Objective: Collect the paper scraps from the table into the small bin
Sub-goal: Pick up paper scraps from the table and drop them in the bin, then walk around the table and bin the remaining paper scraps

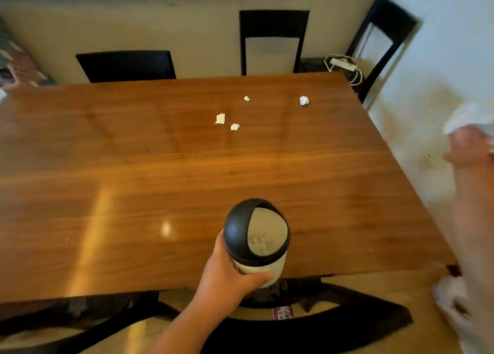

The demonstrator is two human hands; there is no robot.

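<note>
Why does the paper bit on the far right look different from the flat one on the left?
The right scrap is crumpled into a ball, while the left scrap lies flat like a small torn square. The ball looks bright white; the flat piece looks creamier. The ball sits farther away, near the table's far right corner; the flat one lies nearer the middle. Both are paper, lying loose on the wood.

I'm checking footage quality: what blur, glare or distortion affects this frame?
Head view: the right hand is smeared by motion blur; the table carries a glare spot and light streak; wide-angle bending curves its edges; the left hand and small bin stay fairly sharp.
</note>
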